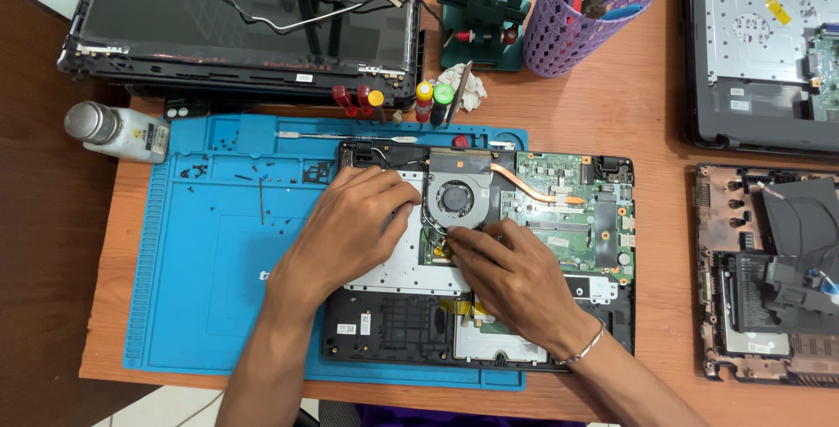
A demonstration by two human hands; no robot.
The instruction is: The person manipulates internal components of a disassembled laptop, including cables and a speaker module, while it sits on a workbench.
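The right hand point(516, 278) pinches something too small to identify just below the round black fan point(454, 198), the left hand point(350, 226) rests flat beside that fan, both on the opened laptop base point(603, 217), whose green board shows, on the blue mat point(210, 261).

Bright, even light; sharp focus; soft shadows, perhaps overhead.

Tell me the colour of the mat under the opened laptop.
Blue: the mat, best seen in the head view.
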